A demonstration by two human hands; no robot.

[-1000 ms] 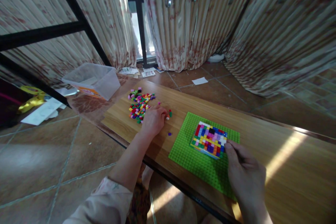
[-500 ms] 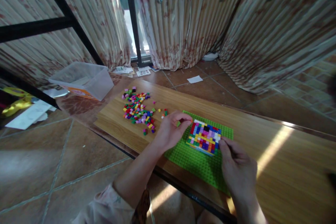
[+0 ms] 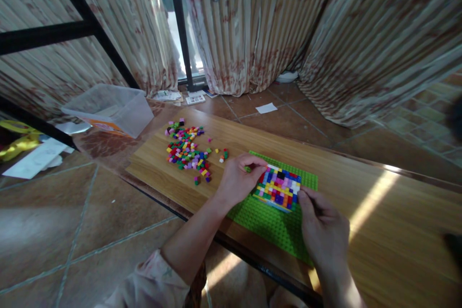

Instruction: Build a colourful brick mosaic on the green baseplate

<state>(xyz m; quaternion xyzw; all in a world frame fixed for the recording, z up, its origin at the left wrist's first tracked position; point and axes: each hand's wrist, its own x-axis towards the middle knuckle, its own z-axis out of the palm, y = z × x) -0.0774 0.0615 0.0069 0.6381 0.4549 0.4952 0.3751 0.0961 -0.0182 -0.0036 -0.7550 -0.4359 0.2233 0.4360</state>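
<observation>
A flat block of many-coloured toy bricks (image 3: 277, 187) is held slightly tilted over the green studded baseplate (image 3: 270, 228). My right hand (image 3: 323, 221) grips its right edge between thumb and fingers. At the far left corner of the block, my left hand (image 3: 240, 178) is closed in a pinch, with a tiny orange-red brick (image 3: 266, 166) showing at the fingertips. The fingers mostly cover that brick, so whether it is pressed onto the studs I cannot tell.
Left on the wooden table (image 3: 361, 202) lies a pile of loose small bricks (image 3: 187, 149), with a few strays between it and my left hand. Beyond the table's left end stands a clear plastic bin (image 3: 140, 113). Striped curtains (image 3: 238, 33) hang behind.
The fingertips of my left hand have come in closer to the block's far left corner. My right hand keeps its grip. The whole view has shifted slightly.
</observation>
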